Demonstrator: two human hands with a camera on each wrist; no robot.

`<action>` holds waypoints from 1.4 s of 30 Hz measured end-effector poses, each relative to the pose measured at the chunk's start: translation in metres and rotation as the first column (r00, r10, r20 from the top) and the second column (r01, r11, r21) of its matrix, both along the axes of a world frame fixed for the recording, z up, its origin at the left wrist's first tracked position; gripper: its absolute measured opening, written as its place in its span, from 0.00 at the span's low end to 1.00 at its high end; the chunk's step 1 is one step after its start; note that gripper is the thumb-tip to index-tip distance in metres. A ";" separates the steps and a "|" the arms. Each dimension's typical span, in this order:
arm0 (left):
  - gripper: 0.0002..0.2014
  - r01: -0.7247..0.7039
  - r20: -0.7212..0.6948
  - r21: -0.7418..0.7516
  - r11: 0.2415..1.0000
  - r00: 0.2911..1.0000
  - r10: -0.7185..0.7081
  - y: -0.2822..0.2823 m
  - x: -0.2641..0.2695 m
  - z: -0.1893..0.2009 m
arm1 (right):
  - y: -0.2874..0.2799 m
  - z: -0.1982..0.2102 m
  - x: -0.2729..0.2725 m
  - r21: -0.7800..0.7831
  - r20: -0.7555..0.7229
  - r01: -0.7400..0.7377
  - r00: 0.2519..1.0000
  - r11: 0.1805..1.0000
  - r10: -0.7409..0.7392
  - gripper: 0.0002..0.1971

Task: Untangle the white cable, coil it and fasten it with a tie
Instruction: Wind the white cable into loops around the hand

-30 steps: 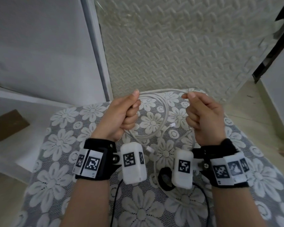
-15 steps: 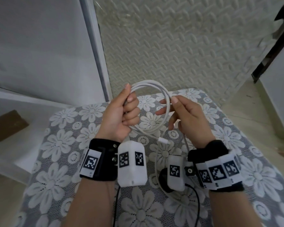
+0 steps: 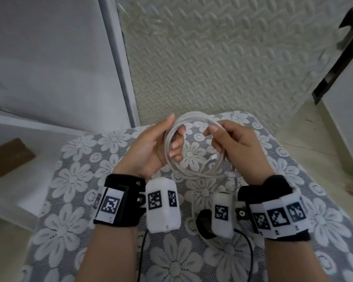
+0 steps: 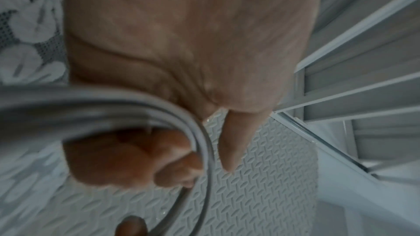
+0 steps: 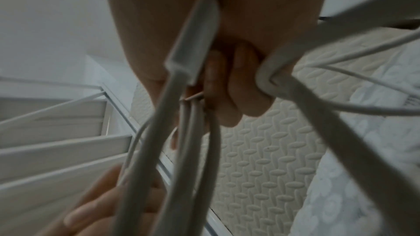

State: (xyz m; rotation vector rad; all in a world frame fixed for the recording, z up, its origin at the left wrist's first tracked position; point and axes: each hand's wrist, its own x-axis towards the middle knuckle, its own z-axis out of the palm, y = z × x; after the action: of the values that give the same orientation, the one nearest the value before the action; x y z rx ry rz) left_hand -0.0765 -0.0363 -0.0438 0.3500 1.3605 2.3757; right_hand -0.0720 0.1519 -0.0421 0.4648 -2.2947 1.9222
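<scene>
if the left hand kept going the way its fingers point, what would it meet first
Probably the right hand, gripping the far side of the cable coil that the left hand also holds; depth is unclear, so it may pass by.

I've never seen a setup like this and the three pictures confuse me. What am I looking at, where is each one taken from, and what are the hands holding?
No machine here: a person wears a camera on the head and one on each wrist, in the white boxes with black-and-white markers. The big picture looks down from the head. The left hand and right hand hold a coiled white cable above a flowered cloth. A black tie seems to lie on the cloth. The two blurry close-ups come from the wrists, looking along each hand at the cable.
</scene>
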 end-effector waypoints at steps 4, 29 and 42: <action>0.13 -0.055 -0.136 -0.336 0.940 0.991 0.009 0.005 0.005 0.003 | -0.004 -0.004 0.001 0.203 0.012 -0.147 0.989 0.968 0.148 0.11; 0.17 -0.217 -0.079 -0.043 0.975 0.974 0.213 -0.005 -0.002 0.002 | 0.002 -0.007 -0.004 -0.102 0.103 -0.081 0.990 0.991 0.092 0.07; 0.15 -0.184 0.043 0.297 0.937 0.983 0.179 -0.012 -0.003 0.003 | 0.008 -0.004 -0.008 -0.402 0.177 0.143 0.981 0.904 -0.076 0.19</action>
State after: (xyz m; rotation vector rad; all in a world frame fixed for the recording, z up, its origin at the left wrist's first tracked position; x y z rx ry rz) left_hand -0.0793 -0.0486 -0.0409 0.2974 1.0624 2.7403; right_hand -0.0797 0.1595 -0.0462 0.1350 -1.8574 2.3715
